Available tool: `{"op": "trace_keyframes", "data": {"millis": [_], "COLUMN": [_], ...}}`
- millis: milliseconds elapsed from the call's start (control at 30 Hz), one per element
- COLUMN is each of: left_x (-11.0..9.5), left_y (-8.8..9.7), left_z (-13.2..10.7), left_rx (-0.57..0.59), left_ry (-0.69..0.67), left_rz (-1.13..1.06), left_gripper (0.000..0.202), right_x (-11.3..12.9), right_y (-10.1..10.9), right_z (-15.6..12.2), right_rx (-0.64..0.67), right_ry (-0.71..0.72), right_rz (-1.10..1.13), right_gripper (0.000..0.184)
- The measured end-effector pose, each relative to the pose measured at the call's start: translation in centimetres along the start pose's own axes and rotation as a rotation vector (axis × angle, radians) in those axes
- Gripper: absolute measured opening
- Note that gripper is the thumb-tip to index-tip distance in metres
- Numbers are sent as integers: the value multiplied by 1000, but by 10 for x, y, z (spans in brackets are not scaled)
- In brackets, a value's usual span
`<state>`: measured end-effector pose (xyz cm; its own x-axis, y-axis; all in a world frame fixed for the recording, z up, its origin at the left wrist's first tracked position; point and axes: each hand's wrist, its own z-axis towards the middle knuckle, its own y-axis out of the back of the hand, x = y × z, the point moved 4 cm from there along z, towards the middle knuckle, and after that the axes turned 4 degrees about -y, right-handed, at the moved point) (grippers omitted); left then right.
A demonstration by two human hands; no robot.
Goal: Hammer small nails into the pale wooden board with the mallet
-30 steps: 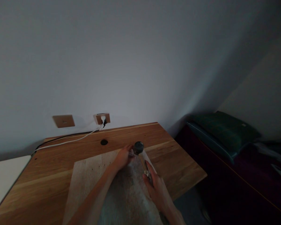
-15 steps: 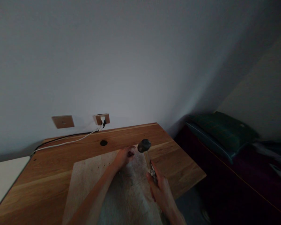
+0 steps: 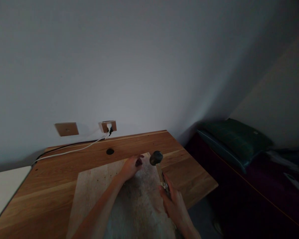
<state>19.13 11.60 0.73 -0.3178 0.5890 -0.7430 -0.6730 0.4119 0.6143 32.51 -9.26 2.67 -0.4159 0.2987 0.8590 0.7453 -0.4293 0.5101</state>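
Observation:
My right hand point(image 3: 173, 200) is wrapped round the handle of a hammer point(image 3: 155, 158). Its dark, rounded head is raised at the far right corner of a worn wooden board point(image 3: 89, 186), and its handle looks like pale wood. To the left of the hammer head, my left hand point(image 3: 131, 167) rests at the board's far edge with its fingers curled in a pinch. Whatever lies between those fingertips is too dark and small to make out. A few small dark spots dot the board left of my left wrist.
The board lies on a wooden desk point(image 3: 49, 192) against the wall. A round cable hole point(image 3: 110, 151) and cables point(image 3: 72, 152) run near a wall socket point(image 3: 109, 126). A white surface point(image 3: 7, 189) is at the left; a bed with a green pillow point(image 3: 236, 139) is at the right.
My right hand has shifted slightly right and down with the hammer, whose head is now a little farther from my left hand. The left hand stays nearly still.

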Motion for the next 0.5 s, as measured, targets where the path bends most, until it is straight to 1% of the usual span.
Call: {"op": "trace_keyframes", "data": {"millis": [100,133,200,300,500], "left_x": [0,0,1,1,1], "left_y": [0,0,0,0,0], "left_z": [-1,-1,-1,-1,-1], "left_rx": [-10,-14,-20,-19,-17], "left_ry": [-11,-17,-27,-32,-6], "left_rz": [-22,-30,-37,-21,-17], "left_gripper": [47,47,45,44,45], "right_x": [-9,-10,-9,-7,-9], "right_y": [-5,-6,-6,-5,-7], "right_z": [-4,-5,-6,-6,-4], "right_rx": [85,95,86,38,51], "right_ry": [-99,-97,-39,54,43], "right_rz": [18,15,-4,-30,-30], "right_gripper": [68,67,62,55,57]}}
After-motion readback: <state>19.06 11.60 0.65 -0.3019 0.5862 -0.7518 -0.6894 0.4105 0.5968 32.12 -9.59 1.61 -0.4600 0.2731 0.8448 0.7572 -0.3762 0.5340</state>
